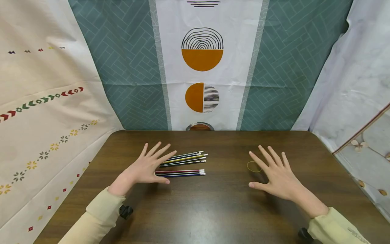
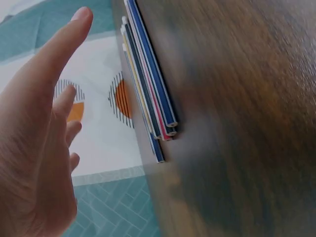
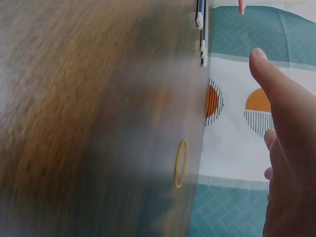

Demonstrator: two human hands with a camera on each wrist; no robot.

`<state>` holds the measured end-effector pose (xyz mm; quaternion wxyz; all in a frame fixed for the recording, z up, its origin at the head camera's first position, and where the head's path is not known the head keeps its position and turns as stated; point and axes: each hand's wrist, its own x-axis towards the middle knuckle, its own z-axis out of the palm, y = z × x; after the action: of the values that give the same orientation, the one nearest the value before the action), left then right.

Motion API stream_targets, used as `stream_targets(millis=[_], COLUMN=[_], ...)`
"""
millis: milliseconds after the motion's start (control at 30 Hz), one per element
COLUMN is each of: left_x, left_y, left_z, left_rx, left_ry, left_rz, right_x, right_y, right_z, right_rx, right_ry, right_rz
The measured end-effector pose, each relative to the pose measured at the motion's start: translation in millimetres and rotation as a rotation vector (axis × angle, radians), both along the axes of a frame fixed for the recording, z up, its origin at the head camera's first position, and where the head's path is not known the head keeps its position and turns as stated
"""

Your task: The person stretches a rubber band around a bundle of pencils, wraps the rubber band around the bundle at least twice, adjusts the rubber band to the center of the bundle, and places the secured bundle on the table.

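Left hand (image 1: 145,168): fingers fanned wide and nearly straight, holding nothing.
Right hand (image 1: 278,179): fingers equally splayed, with hold of nothing.
Dark and yellow slim pencils with white-capped ends (image 1: 188,159): on the tabletop beside the left fingers, which hide their left ends in the head view.
Red, black and blue slim pencils with white-capped ends (image 1: 182,173): just nearer the person, their left ends also behind that hand.
Thin yellow elastic loop (image 3: 176,172): flat near the right fingers, well apart from the pencils.
Cream sleeves (image 1: 100,210): around both forearms, black wrist devices (image 1: 126,211) beneath.
Brown wood-grain tabletop (image 1: 210,203): under everything.
Teal-and-white patterned cloth (image 1: 131,67): hanging behind its far edge.
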<state>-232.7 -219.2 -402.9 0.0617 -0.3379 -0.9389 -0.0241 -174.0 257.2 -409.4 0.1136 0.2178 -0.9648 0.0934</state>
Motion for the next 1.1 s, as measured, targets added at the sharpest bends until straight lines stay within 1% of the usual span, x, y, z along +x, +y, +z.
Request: stream_targets(millis=[33,233,367,567,633,767,900,967,1100], left_x=[-1.1,-9.1,-16.4,-26.5,-30.3,-37.2,-42.2,-43.5,-45.0], left_y=[-0.4,-2.2,-3.5,-2.0,-0.2,3.5,8.0,10.8,15.9], left_z=[-0.8,-4.1,-7.3,-16.3,-19.1,-22.2,-24.3,-25.4,-29.2], left_rx=[0.005,0.046,0.086,0.120,0.128,0.143,0.148,0.147,0.174], left_ry=[-0.002,-0.083,-0.123,-0.191,-0.203,-0.218,-0.241,-0.264,-0.340], left_rz=[-0.005,-0.011,-0.013,-0.015,-0.021,-0.021,-0.010,-0.004,0.012], right_x=[-0.7,-8.4,-19.9,-40.3,-46.2,-56.8,-67.5,-73.2,-83.7], right_y=[-1.4,-10.2,-20.2,-45.7,-53.7,-66.3,-76.1,-80.6,-91.0], right_z=[-0.1,-0.2,-1.1,-3.4,-4.2,-6.7,-11.3,-14.6,-19.7], right_rx=[-0.003,-0.016,-0.018,-0.046,-0.052,-0.077,-0.099,-0.107,-0.127], right_ry=[-0.003,-0.011,-0.035,-0.061,-0.074,-0.107,-0.136,-0.152,-0.200], right_rz=[0.002,0.016,0.024,0.058,0.071,0.112,0.178,0.208,0.267])
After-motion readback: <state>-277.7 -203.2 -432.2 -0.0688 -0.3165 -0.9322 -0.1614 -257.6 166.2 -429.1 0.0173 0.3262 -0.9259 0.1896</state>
